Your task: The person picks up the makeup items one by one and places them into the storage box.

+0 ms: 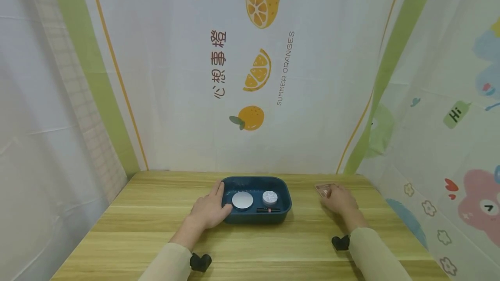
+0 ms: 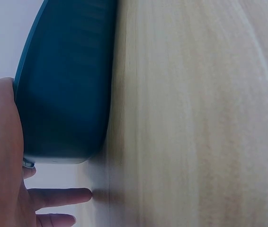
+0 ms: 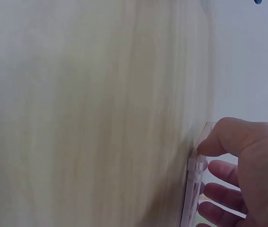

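Note:
A dark blue rectangular basin [image 1: 255, 219] stands on the table, holding a flat white disc [image 1: 242, 200], a round white case [image 1: 270, 197] with a star pattern and a slim black tube [image 1: 268, 210] with a pink band. My left hand [image 1: 211, 209] rests against its left end, fingers extended, thumb at the rim; the left wrist view shows the basin's outer wall [image 2: 67, 94] close by. To the right, my right hand [image 1: 340, 202] grips a flat clear-topped case [image 1: 322, 190] lying on the table. In the right wrist view, thumb and fingers [image 3: 224, 215] are at the case's edges.
The wood-grain table [image 1: 254, 250] ends at a white curtain [image 1: 187, 133] printed with oranges. Another printed curtain [image 1: 422, 142] hangs along the right side. Black wrist mounts [image 1: 200, 263] sit by both sleeves.

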{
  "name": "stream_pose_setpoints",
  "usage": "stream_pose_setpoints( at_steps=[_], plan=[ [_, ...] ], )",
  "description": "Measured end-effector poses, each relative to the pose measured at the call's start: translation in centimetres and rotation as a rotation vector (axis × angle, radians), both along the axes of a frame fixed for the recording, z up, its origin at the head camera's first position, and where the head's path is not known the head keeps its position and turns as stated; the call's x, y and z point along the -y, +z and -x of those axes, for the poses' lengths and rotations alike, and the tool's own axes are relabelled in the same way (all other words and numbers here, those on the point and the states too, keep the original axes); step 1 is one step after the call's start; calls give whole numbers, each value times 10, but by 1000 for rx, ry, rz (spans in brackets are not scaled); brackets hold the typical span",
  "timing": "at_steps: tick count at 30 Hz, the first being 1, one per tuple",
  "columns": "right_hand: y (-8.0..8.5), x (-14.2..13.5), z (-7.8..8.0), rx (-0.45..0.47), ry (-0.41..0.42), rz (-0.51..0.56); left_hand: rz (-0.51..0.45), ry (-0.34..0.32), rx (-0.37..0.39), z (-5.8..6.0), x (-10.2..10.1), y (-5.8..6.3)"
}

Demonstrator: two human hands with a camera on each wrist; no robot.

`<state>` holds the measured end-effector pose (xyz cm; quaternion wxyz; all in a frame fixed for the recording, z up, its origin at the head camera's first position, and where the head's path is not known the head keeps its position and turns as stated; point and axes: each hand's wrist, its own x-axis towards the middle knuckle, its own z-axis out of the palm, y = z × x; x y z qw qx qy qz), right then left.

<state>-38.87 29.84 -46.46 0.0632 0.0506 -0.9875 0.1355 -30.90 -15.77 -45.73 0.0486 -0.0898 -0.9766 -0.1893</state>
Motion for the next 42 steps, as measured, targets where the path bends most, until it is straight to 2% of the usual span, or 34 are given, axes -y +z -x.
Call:
stream_pose_setpoints(
  at_steps=[4, 10, 15, 24, 42],
  plan=[
    [-1, -5, 2, 3, 2, 4, -10, 1, 7, -1, 0, 0],
    [-3, -16, 0, 71, -81, -1, -7, 4, 3, -1, -1, -1],
    [-1, -20, -4, 130, -118, 29, 5, -3, -11, 0, -1, -1],
    [5, -21, -9, 171, -121, 14, 7, -4, -11, 1, -1, -3],
    [2, -26, -6, 201, -109, 59, 2, -6, -10, -1, -1, 1]
  ],
)
